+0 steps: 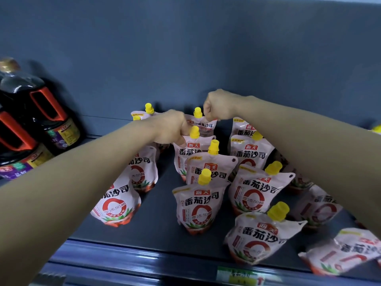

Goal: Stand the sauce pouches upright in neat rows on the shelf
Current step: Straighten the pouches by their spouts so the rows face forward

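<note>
Several white sauce pouches with yellow caps and red-black print stand in rough rows on a dark grey shelf. My left hand grips the top corner of the second pouch from the back in the middle row. My right hand pinches the top edge of the rearmost pouch in that row. One front pouch stands upright in the middle. At the front right a pouch leans, and another pouch lies flat beside it.
Large dark sauce bottles with red handles stand at the left end of the shelf. The grey back wall rises behind the pouches. A price label sits on the shelf's front rail.
</note>
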A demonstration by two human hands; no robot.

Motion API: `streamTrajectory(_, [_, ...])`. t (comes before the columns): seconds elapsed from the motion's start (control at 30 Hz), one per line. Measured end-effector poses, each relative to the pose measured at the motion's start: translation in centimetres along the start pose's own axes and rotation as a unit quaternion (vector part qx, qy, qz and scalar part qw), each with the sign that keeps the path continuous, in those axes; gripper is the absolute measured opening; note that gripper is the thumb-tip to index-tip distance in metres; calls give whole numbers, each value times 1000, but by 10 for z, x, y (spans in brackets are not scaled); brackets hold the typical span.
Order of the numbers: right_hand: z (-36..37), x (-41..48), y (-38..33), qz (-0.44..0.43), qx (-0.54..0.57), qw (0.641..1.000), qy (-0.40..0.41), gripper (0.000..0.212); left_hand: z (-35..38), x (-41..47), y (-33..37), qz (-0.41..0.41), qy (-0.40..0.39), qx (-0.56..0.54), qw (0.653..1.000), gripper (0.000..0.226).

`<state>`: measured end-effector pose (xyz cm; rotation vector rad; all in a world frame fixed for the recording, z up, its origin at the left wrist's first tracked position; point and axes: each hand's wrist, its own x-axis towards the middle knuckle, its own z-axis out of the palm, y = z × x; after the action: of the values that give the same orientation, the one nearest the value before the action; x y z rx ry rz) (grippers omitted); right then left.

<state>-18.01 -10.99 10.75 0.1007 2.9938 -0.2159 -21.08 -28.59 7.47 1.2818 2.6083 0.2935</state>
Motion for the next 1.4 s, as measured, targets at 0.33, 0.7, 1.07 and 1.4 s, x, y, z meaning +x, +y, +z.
streamTrajectory(0.33, [-25, -30, -5, -17, -10, 999, 26, 16, -3, -2, 6, -12, -8, 3, 1000, 31])
streamTrajectory(0.7, [-27, -66, -18, 12, 54, 996, -72, 15, 1, -11, 2, -26, 29, 9, 999, 38])
streamTrajectory(1.07, [-18, -92, -35, 33, 89, 973, -210, 34, -32, -63, 25, 26, 55, -116, 991, 11])
streamTrajectory(1.4, [2, -95, -53, 24, 15, 991, -127, 22, -2, -106, 44, 68, -207, -174, 960, 37])
